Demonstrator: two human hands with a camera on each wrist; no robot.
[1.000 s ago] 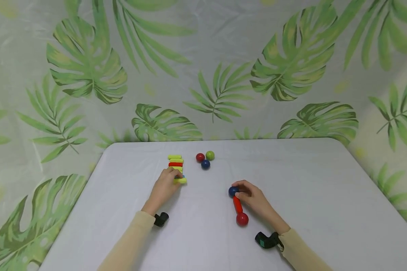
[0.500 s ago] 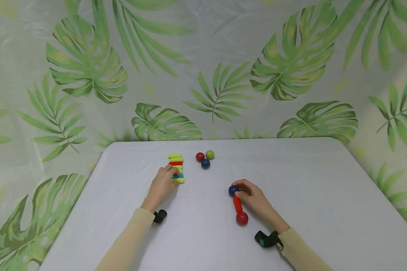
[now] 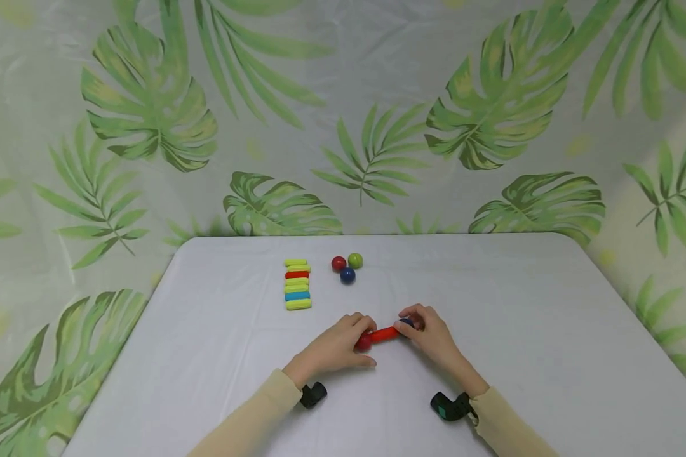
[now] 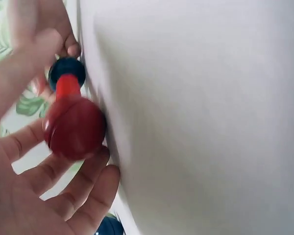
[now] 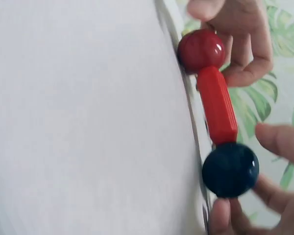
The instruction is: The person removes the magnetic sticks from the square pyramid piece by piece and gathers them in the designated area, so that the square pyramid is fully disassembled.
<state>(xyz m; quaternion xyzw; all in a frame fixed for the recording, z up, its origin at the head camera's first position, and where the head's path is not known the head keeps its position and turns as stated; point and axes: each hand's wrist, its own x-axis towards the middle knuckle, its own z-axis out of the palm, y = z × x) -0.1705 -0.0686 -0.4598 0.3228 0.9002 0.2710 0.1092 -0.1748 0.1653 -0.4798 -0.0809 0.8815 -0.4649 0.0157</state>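
A red rod [image 3: 384, 334] joins a red ball [image 4: 74, 128] at its left end to a dark blue ball [image 5: 230, 170] at its right end. My left hand [image 3: 338, 343] is at the red ball, its fingers bent behind the ball's far side. The left thumb stands away from the ball, as the left wrist view shows. My right hand [image 3: 434, 336] holds the blue ball between thumb and fingers; in the head view that ball is partly hidden by them. The rod lies nearly crosswise between both hands, close over the white table.
At the back left of the white table [image 3: 491, 292] lies a column of short rods [image 3: 297, 289], mostly yellow with one red and one blue. To their right sit a loose red ball [image 3: 338, 264], a green ball [image 3: 356, 260] and a blue ball [image 3: 347, 275].
My left hand has left the rod column and come right and nearer to the red ball. The joined piece has swung from pointing toward me to lying crosswise, its blue end still in my right hand.
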